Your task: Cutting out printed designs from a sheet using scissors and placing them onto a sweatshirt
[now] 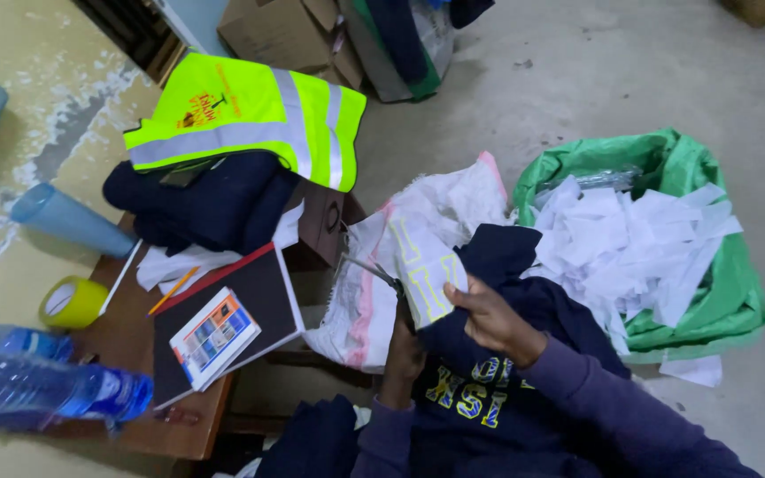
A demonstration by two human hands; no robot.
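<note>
Left hand (403,341): closed around the handles of a pair of scissors (372,271), whose blades point up and to the left, over the white sack.
Right hand (489,320): fingers pinched shut on the lower edge of a white backing sheet (425,276) with pale yellow-green letter shapes on it, holding it up against the garment.
Backing sheet: in the air between the two hands, tilted, its top edge just beside the scissor blades; whether the blades are biting into it I cannot tell.
Navy garment (498,354): draped over the person's lap and up under the right hand, yellow block lettering showing low on its front.
White sack (374,292): open behind the sheet, on the floor beside the bench.
Green bag (719,292): on the floor to the right, heaped with white paper offcuts (630,248).
Bench (135,345): to the left, carrying a dark notebook (241,305), a yellow tape roll (71,303), water bottles (55,389), folded navy clothes (205,204) and a fluorescent safety vest (250,111) on top.
Doing it well, as I judge: keep the sheet taut with the right hand, cut close along the letter outlines without nicking them, hold the fabric clear of the blades, and let scraps fall towards the green bag.
</note>
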